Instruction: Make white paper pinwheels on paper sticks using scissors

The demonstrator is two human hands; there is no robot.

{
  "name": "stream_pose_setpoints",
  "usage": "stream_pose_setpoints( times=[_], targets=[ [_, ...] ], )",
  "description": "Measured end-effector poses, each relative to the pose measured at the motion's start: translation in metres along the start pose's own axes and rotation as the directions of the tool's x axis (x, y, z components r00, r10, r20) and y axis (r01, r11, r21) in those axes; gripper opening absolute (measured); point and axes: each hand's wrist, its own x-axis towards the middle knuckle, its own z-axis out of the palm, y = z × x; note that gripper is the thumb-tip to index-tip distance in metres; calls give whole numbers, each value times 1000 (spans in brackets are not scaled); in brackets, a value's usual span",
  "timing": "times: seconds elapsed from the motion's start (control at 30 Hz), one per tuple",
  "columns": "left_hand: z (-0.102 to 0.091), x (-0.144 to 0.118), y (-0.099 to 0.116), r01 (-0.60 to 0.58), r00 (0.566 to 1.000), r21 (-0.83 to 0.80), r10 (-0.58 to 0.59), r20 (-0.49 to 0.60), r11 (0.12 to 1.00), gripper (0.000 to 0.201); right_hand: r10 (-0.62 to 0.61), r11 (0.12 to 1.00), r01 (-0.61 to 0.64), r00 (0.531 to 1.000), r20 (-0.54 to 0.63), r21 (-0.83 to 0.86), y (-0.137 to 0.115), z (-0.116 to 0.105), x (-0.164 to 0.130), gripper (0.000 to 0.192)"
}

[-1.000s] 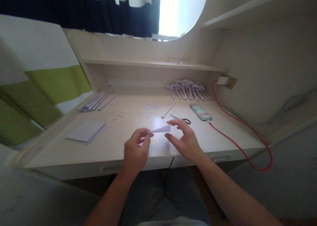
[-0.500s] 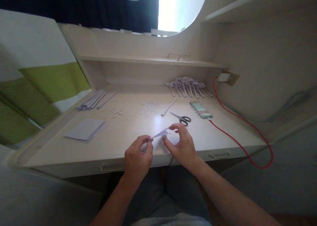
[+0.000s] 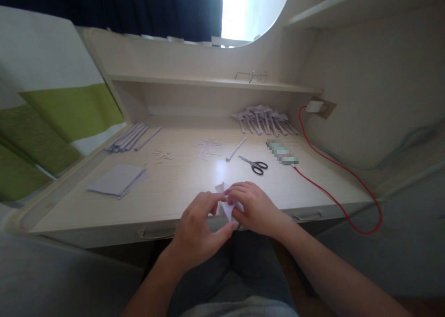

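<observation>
A folded piece of white paper [image 3: 228, 209] is between my two hands at the desk's front edge. My left hand [image 3: 201, 224] has its thumb and fingers curved around the paper's left side, the tips against it. My right hand [image 3: 255, 208] grips the paper from the right with bent fingers, covering part of it. Beyond the hands, scissors [image 3: 255, 164] with black handles lie on the desk, apart from them. A single rolled paper stick [image 3: 236, 148] lies to the left of the scissors.
Square paper sheets [image 3: 116, 180] lie stacked at left, with paper sticks [image 3: 128, 137] behind. Small paper rolls [image 3: 163, 156] and thin slivers [image 3: 210, 145] are mid-desk. Folded paper pieces on sticks [image 3: 264, 119] fill the back right. A phone [image 3: 281, 152] trails a red cable [image 3: 323, 194].
The paper has been turned and drawn nearer the desk edge. My right hand has moved left and closed on it; my left thumb has swung down along its lower side.
</observation>
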Motion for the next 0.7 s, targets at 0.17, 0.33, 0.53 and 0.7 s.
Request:
stream_pose_setpoints(
  times=[0.17,0.33,0.53,0.7],
  targets=[
    [-15,19,-5,-163,984,92,155,86,982,20,-45,998,51,991,125,-48,-5,-5,-7,23],
    [-15,21,-27,-106,961,169,57,270,980,16,-18,999,14,996,91,47,0,-6,-18,24],
    [-18,10,-32,-52,972,64,36,234,997,23,169,969,-155,984,-55,193,9,3,-25,12],
    [-5,17,-30,103,980,193,-133,148,976,22,396,913,-383,914,-87,138,11,9,-8,10]
  ],
)
